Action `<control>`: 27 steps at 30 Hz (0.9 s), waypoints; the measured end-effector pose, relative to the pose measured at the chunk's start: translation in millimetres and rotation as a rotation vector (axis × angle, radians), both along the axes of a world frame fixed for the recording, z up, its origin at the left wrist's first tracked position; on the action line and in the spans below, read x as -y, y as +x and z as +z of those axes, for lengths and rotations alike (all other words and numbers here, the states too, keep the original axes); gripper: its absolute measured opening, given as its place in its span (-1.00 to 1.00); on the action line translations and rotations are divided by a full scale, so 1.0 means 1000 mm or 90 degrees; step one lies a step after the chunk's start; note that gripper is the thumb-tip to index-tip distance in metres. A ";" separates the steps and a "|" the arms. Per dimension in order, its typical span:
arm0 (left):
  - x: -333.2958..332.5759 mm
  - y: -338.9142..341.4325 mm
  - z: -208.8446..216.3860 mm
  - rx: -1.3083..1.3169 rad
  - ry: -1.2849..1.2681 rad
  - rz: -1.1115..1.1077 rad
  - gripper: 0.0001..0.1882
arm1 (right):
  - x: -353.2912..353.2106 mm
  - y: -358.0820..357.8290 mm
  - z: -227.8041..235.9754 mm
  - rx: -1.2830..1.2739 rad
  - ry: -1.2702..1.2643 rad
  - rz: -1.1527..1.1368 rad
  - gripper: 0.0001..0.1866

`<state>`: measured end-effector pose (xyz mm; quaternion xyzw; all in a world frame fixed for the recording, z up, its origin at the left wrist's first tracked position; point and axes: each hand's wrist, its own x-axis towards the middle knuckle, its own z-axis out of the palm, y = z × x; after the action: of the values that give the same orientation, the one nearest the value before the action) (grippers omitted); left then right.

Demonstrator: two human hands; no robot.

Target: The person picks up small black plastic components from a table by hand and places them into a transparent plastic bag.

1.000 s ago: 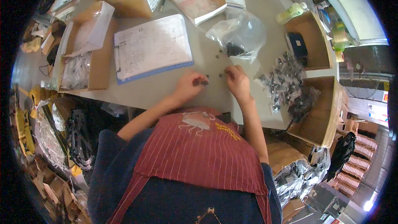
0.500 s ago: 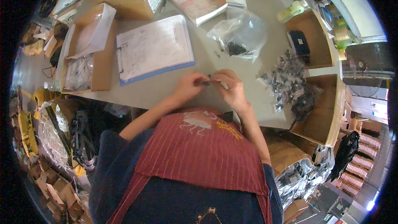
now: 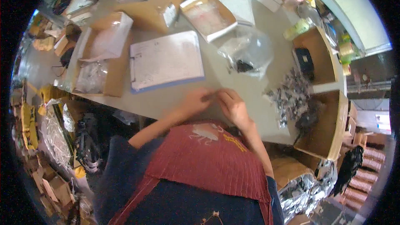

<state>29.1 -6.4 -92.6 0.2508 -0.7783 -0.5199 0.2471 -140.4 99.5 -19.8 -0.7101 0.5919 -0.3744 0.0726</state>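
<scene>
My left hand (image 3: 195,101) and my right hand (image 3: 233,107) meet fingertip to fingertip just above the near edge of the grey table (image 3: 233,81). Both pinch a small dark part (image 3: 207,97), which is blurred and mostly hidden by the fingers. A clipboard with a white sheet (image 3: 166,60) lies just beyond my left hand. Beyond my right hand is a clear plastic bag (image 3: 246,51) with small dark pieces in it.
A heap of small bagged parts (image 3: 291,98) lies to the right, next to an open cardboard box (image 3: 329,125). Cardboard boxes with plastic bags (image 3: 104,56) stand at the left, and a shallow tray box (image 3: 207,10) at the back. Clutter fills the floor at the left.
My hands were apart on the table a second ago, the left one holding the small dark part. They have come together and now stay joined in front of my chest.
</scene>
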 end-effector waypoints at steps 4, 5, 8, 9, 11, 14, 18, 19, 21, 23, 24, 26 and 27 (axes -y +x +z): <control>-0.007 -0.001 0.031 0.042 0.093 -0.008 -0.75 | -0.008 -0.001 -0.006 0.035 0.064 -0.070 -0.85; -0.008 0.000 0.036 0.090 0.091 0.014 -0.77 | -0.008 -0.001 -0.010 0.026 0.072 -0.098 -0.87; -0.008 0.002 0.026 0.104 0.099 0.047 -0.73 | -0.010 0.007 -0.016 0.086 0.098 -0.121 -0.88; -0.009 0.001 0.028 0.102 0.087 0.063 -0.73 | -0.010 0.008 -0.015 0.087 0.085 -0.106 -0.88; -0.012 0.000 0.031 0.066 -0.009 0.060 -0.80 | -0.008 0.009 -0.012 0.113 0.112 -0.119 -0.88; -0.012 -0.004 0.029 0.039 -0.072 0.031 -0.81 | -0.007 0.006 -0.022 0.192 0.143 -0.111 -0.87; -0.005 -0.007 0.025 0.002 -0.129 -0.013 -0.91 | -0.009 -0.003 -0.030 0.270 0.211 -0.090 -0.86; -0.006 -0.009 0.023 -0.001 -0.129 -0.021 -0.91 | -0.010 -0.006 -0.031 0.252 0.208 -0.073 -0.86; -0.010 -0.011 0.024 -0.027 -0.068 0.002 -0.93 | -0.012 -0.006 -0.021 0.238 0.207 -0.070 -0.86; -0.007 -0.010 0.026 -0.016 -0.052 -0.022 -0.92 | -0.009 -0.005 -0.009 0.195 0.204 -0.027 -0.85; -0.004 -0.013 0.032 -0.005 -0.039 -0.037 -0.90 | -0.010 -0.006 -0.010 0.196 0.205 -0.047 -0.85; 0.001 -0.019 0.057 0.072 -0.019 -0.068 -0.89 | -0.015 -0.011 -0.017 0.203 0.196 -0.058 -0.83; 0.003 -0.021 0.066 0.153 -0.006 -0.075 -0.88 | -0.016 -0.010 -0.013 0.204 0.200 -0.074 -0.83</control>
<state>7.9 -9.9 -27.1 0.2640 -0.8181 -0.4959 0.1228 -150.9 115.6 -32.8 -0.5861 0.6637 -0.3892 0.2540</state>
